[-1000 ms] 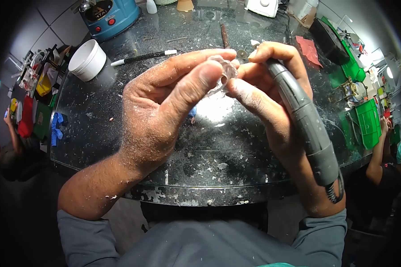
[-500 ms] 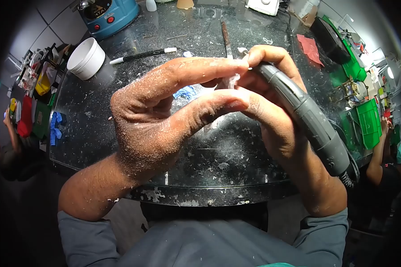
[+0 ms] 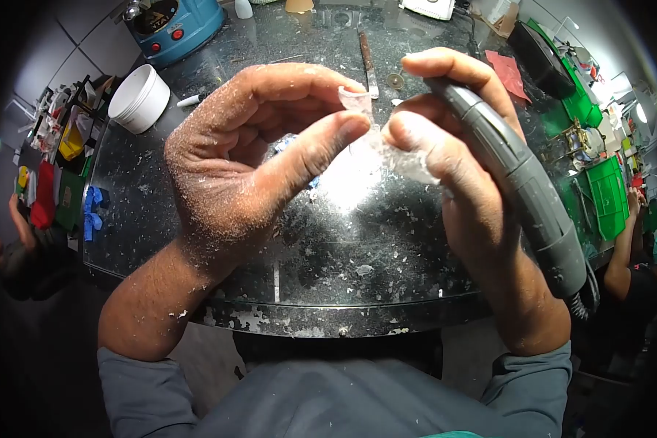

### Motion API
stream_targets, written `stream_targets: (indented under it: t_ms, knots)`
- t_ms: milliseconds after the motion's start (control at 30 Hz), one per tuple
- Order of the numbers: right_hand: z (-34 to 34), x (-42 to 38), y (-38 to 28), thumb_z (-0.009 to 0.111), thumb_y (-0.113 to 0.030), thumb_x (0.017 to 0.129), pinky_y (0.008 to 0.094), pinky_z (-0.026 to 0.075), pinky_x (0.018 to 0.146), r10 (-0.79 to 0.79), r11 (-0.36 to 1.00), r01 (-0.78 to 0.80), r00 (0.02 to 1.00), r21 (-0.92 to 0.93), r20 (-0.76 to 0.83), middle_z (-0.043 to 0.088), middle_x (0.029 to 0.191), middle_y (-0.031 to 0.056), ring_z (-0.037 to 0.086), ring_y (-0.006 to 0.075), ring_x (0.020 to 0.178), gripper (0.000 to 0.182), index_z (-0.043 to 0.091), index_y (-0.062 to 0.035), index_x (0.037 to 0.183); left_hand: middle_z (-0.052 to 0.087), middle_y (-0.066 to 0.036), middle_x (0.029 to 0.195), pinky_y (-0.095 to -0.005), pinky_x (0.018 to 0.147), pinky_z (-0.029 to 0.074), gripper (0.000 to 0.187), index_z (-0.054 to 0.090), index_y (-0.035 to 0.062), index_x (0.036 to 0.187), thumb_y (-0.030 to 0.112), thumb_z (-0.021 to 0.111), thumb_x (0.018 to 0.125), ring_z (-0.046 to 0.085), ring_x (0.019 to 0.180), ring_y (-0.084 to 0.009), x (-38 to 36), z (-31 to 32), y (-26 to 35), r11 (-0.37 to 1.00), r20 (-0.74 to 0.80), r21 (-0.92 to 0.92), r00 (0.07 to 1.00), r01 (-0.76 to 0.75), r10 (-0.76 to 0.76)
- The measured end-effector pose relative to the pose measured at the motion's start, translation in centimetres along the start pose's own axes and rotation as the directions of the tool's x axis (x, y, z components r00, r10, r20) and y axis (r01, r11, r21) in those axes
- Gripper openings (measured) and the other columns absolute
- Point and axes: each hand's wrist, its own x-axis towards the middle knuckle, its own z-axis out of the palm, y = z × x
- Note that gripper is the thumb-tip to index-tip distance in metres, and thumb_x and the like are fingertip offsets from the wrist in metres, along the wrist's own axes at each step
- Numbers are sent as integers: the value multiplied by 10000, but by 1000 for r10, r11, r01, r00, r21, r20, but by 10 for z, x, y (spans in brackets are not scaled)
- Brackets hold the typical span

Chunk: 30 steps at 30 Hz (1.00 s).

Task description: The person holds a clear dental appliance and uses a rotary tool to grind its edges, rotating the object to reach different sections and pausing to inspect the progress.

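Powdered with white dust, my left hand (image 3: 233, 150) pinches a small translucent white piece (image 3: 356, 101) between thumb and index finger. My right hand (image 3: 463, 131) is wrapped around a dark grey rotary handpiece (image 3: 515, 171), its cord trailing at the rear. A small round disc (image 3: 395, 81) shows just beyond the right fingertips, near the handpiece's front end. Under the right thumb hangs a crumpled whitish translucent strip (image 3: 409, 162), overlapping the thumb in this view. The two hands are close together above the bright, dusty patch of the black worktop (image 3: 343, 255).
Beyond the hands lies a knife with a rusty brown handle (image 3: 366, 51). A white tub (image 3: 140, 100) and a blue machine (image 3: 174, 29) stand at the back left. Blue scraps (image 3: 93, 212) lie left, a red sheet (image 3: 509, 75) right. Green bins (image 3: 607, 197) and other people flank the bench.
My hands have drawn apart, the left fingertips moving left with the white piece. The right index finger has lifted, and the disc and the whitish strip have come into view.
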Motion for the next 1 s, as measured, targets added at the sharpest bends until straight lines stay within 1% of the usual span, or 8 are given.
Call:
stream_targets:
  t_ms: [100, 133, 200, 333, 533, 600, 667, 1000]
  knots:
    - [4, -2, 2, 650, -62, 821, 211, 417, 666, -41, 999, 41, 998, -8, 44, 568, 844, 45, 537, 79, 742, 421, 513, -41, 1219, 661, -143, 1016, -281, 842, 527, 290, 564, -32, 1129, -33, 648, 852, 648, 956, -171, 0, 3, 2, 999, 3, 33, 1000, 16, -16]
    - [4, -4, 1, 672, 3, 808, 232, 479, 694, -51, 998, 54, 997, -44, 54, 573, 890, 47, 576, 88, 792, 430, 518, -34, 1209, 662, -136, 1010, -272, 838, 519, 296, 561, -29, 1133, -34, 647, 850, 645, 948, -158, -1, 5, 3, 998, 0, 46, 999, 40, -40]
    - [3, 3, 20, 689, 79, 777, 270, 538, 769, -355, 915, 365, 931, -172, 87, 579, 961, 60, 616, 112, 856, 472, 519, -23, 1206, 663, -137, 1019, -274, 850, 515, 298, 563, -26, 1135, -37, 644, 848, 643, 955, -152, -3, 6, 2, 998, -2, 24, 998, 55, -55]
    - [-5, 10, 28, 710, 139, 707, 308, 558, 835, -560, 764, 606, 794, -222, 237, 574, 1159, 109, 658, 166, 925, 545, 524, 8, 1202, 664, -135, 1037, -274, 866, 506, 311, 565, -21, 1143, -29, 649, 844, 643, 962, -147, -3, 8, 10, 994, 1, 21, 995, 103, -103]
    - [-4, 2, 12, 604, 34, 808, 315, 506, 864, -404, 888, 427, 902, -169, 155, 615, 1067, 123, 644, 181, 946, 434, 515, 1, 1231, 662, -148, 1063, -284, 899, 495, 304, 561, -22, 1144, -32, 631, 849, 641, 1003, -164, 0, 5, 7, 986, -41, 125, 993, 112, -107]
    - [-5, 1, 9, 540, 26, 838, 296, 469, 890, -363, 897, 398, 911, -191, 195, 646, 1004, 120, 633, 165, 961, 394, 521, -1, 1231, 659, -156, 1069, -300, 911, 497, 297, 557, -25, 1136, -34, 630, 848, 644, 1015, -184, -1, 3, -3, 988, -64, -75, 988, 137, -142]
    - [0, 0, 13, 544, -2, 867, 286, 460, 892, -293, 942, 308, 948, -135, 122, 669, 961, 118, 624, 154, 969, 365, 525, -1, 1231, 660, -156, 1063, -313, 924, 496, 283, 556, -28, 1125, -33, 625, 851, 644, 1023, -196, -2, 4, -3, 986, -74, -73, 985, 149, -154]
    - [-4, 4, 16, 560, -51, 877, 298, 448, 904, -422, 872, 447, 893, -199, 157, 679, 943, 98, 621, 158, 947, 331, 554, -9, 1206, 648, -159, 1099, -351, 945, 499, 331, 543, -19, 1173, -40, 617, 851, 629, 1051, -209, -1, 6, -3, 969, -24, -201, 988, 146, -154]
